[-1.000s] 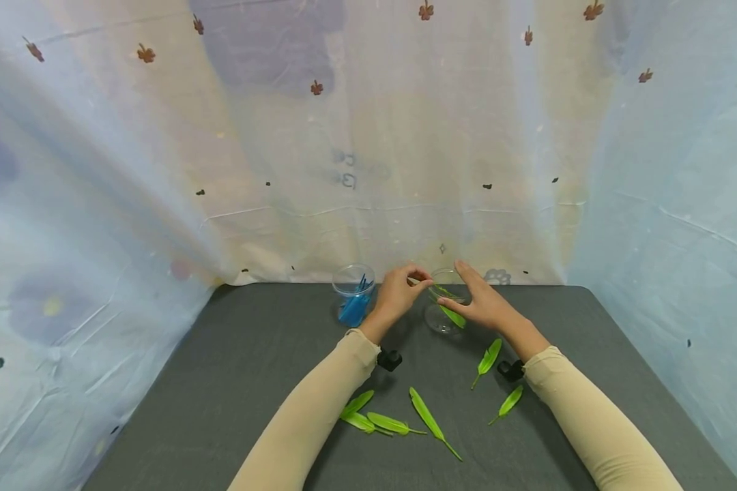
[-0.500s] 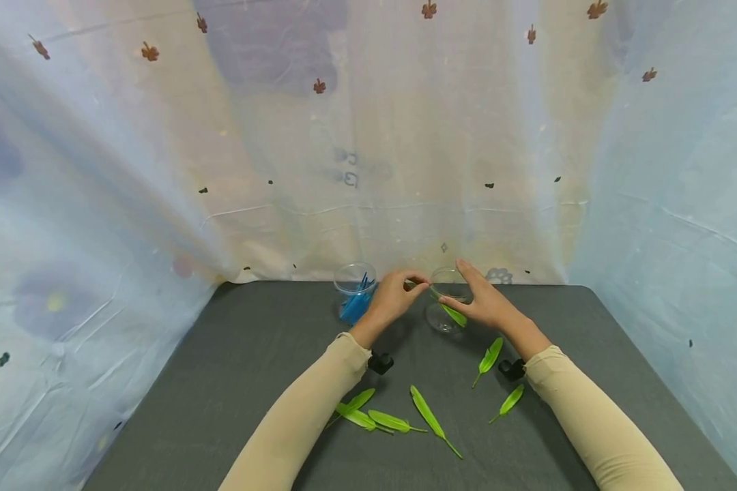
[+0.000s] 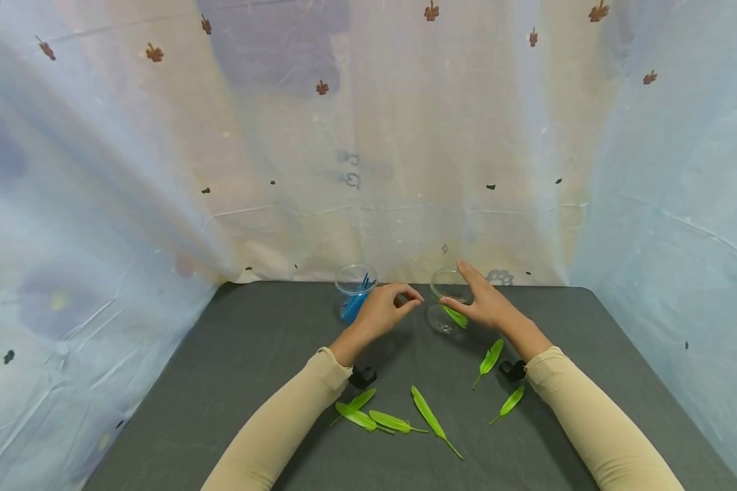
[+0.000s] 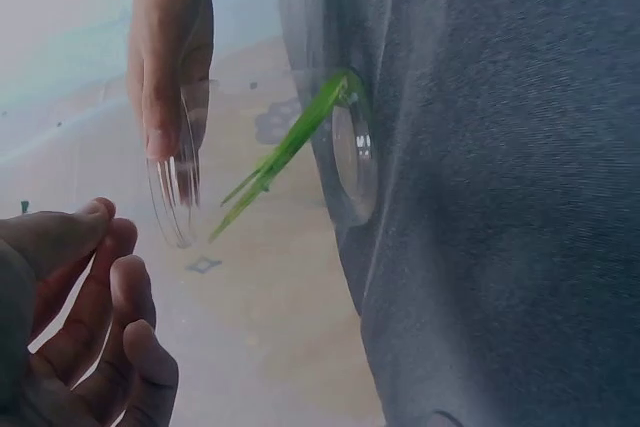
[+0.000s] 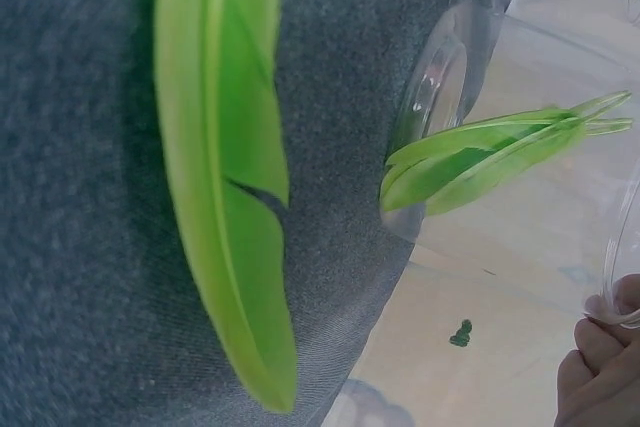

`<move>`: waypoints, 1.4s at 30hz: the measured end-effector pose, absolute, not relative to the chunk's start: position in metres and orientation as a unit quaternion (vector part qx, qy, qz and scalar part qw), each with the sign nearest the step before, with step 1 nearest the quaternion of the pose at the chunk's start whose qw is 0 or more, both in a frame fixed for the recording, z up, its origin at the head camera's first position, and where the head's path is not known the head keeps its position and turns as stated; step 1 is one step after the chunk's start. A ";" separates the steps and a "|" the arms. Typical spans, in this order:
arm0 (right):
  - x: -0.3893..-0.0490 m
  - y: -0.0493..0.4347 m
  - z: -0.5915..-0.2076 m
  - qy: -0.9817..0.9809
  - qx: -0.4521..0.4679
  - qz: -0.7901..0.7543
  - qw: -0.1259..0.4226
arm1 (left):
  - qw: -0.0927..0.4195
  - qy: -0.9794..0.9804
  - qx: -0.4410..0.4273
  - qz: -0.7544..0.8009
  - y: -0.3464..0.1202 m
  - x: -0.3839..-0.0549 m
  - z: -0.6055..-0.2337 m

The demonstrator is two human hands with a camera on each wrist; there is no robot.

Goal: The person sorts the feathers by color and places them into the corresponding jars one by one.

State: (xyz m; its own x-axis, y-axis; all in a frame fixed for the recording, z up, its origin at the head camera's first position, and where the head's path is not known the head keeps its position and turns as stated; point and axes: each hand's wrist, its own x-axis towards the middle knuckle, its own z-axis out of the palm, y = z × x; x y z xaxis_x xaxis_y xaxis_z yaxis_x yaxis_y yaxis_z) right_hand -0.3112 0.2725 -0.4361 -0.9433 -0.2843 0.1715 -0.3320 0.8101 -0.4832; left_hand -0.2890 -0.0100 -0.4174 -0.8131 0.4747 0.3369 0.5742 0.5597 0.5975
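Note:
My right hand (image 3: 485,299) grips the rim of a clear plastic cup (image 3: 443,327) between thumb and fingers. Inside the cup lean green feathers (image 5: 490,157); two quills show in the right wrist view. To the left of this cup, apart from it, hovers my left hand (image 3: 385,312). Its thumb tip and index fingertip meet with nothing visible between them, and the other fingers (image 4: 135,292) are loosely bent. A second clear cup (image 3: 346,285), holding blue feathers (image 3: 353,308), stands behind the left hand and is partly hidden by it.
On the dark grey table (image 3: 246,354) lie several loose green feathers, among them a long feather (image 3: 428,410) near the front and one feather (image 3: 490,358) beside the right wrist. A patterned curtain (image 3: 393,136) hangs behind and at both sides.
My left hand has drawn away from the right cup's rim, moving left and nearer to me. It no longer touches the green feathers there. The right hand has stayed on the cup.

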 end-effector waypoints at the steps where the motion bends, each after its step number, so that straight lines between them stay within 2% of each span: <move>1: -0.311 0.272 -0.436 -0.950 0.163 0.263 0.046 | 0.064 -0.881 -0.302 -0.358 -0.012 -0.286 -0.418; 13: -0.310 0.273 -0.437 -0.949 0.162 0.267 0.042 | 0.022 -0.875 -0.373 -0.308 -0.020 -0.255 -0.423; 30: -0.310 0.274 -0.437 -0.948 0.166 0.268 0.040 | -0.056 -0.847 -0.488 -0.204 -0.005 -0.210 -0.436; 42: -0.310 0.275 -0.436 -0.947 0.165 0.272 0.040 | -0.087 -0.815 -0.550 -0.156 0.001 -0.197 -0.444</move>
State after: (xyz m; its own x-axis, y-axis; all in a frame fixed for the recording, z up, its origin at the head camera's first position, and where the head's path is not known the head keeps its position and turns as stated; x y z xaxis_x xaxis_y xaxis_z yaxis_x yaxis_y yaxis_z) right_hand -0.3099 0.2747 -0.4362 -0.9423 -0.2915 0.1648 -0.3345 0.7977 -0.5017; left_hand -0.1966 0.0012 -0.4437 -0.3789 0.9250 0.0302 0.8704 0.3451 0.3511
